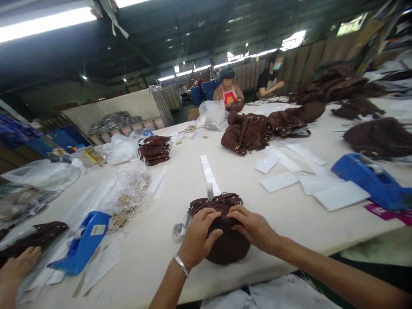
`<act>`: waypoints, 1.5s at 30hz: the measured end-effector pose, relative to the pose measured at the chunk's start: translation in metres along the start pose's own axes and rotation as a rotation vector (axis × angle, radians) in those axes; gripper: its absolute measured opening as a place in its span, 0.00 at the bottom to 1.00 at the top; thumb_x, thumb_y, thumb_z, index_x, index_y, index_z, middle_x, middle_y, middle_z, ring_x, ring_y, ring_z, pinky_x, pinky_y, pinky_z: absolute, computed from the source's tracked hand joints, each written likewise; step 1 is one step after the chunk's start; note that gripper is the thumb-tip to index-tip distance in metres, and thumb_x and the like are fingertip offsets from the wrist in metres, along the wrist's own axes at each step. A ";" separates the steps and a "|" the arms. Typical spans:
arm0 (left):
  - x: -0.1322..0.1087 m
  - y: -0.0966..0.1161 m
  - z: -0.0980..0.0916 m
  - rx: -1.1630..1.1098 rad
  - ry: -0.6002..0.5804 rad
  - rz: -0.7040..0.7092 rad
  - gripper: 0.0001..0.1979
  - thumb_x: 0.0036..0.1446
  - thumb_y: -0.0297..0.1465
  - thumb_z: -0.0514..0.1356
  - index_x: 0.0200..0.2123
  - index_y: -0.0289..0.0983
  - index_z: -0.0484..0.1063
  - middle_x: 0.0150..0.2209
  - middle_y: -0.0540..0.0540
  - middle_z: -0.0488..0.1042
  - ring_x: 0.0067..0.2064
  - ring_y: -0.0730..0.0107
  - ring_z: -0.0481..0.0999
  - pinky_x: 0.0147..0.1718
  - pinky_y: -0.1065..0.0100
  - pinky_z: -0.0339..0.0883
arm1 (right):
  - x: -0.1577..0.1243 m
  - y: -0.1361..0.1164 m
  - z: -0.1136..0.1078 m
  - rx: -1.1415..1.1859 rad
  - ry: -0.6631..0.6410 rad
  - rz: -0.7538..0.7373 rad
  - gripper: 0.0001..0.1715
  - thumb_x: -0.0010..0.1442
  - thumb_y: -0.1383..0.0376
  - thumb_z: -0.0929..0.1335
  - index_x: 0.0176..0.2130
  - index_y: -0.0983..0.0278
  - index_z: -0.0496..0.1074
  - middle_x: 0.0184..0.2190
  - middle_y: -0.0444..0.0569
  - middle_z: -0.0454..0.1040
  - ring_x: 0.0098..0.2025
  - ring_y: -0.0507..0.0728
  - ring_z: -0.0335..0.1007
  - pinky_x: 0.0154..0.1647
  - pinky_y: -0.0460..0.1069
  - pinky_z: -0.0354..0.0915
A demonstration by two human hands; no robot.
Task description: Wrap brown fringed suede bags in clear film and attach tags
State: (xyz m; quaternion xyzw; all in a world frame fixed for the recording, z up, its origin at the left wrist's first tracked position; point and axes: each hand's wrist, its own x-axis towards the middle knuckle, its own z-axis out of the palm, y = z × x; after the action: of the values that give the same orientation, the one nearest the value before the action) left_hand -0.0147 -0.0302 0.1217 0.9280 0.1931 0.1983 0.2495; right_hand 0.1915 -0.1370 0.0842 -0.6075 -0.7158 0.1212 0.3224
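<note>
The left grip (200,233) and the right grip (255,227) are both loosely curled, thumbs apart from the fingers and closed round nothing, and are rested on the dark brown bag (228,249) near the front edge of the bench (180,174). Light, even pressure is probably best applied from both sides, so that the rounded body is not dented nor the gathered top crushed. Beyond the bag, a white strip (208,171) is best left unsnagged.

White table (180,171): brown bags (229,246), blue tape dispensers (88,242), white sheets (343,195), clear plastic (122,148).
</note>
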 end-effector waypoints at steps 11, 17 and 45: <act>-0.056 -0.024 -0.041 0.538 0.023 -0.236 0.14 0.63 0.42 0.55 0.32 0.39 0.72 0.37 0.44 0.72 0.47 0.54 0.71 0.58 0.37 0.53 | -0.008 0.004 -0.005 -0.054 -0.030 0.014 0.09 0.66 0.66 0.62 0.47 0.61 0.67 0.49 0.51 0.69 0.45 0.56 0.69 0.45 0.50 0.66; -0.011 -0.010 -0.029 0.090 0.064 -0.168 0.19 0.67 0.38 0.49 0.60 0.44 0.63 0.62 0.43 0.63 0.63 0.63 0.61 0.63 0.55 0.56 | 0.023 -0.004 -0.029 -0.067 -0.062 -0.191 0.36 0.61 0.50 0.68 0.62 0.62 0.60 0.63 0.58 0.59 0.64 0.64 0.54 0.63 0.59 0.54; -0.012 -0.079 -0.011 0.308 -0.132 -0.446 0.19 0.67 0.40 0.46 0.50 0.42 0.74 0.57 0.43 0.71 0.65 0.46 0.58 0.61 0.32 0.47 | 0.059 0.051 -0.012 -0.595 -0.033 0.085 0.30 0.66 0.50 0.63 0.55 0.70 0.69 0.52 0.65 0.72 0.64 0.74 0.53 0.62 0.73 0.44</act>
State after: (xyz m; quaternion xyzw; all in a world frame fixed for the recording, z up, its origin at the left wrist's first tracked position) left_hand -0.0506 0.0317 0.0846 0.9004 0.4039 0.0458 0.1551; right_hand 0.2361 -0.0720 0.0834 -0.7027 -0.6989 -0.0705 0.1134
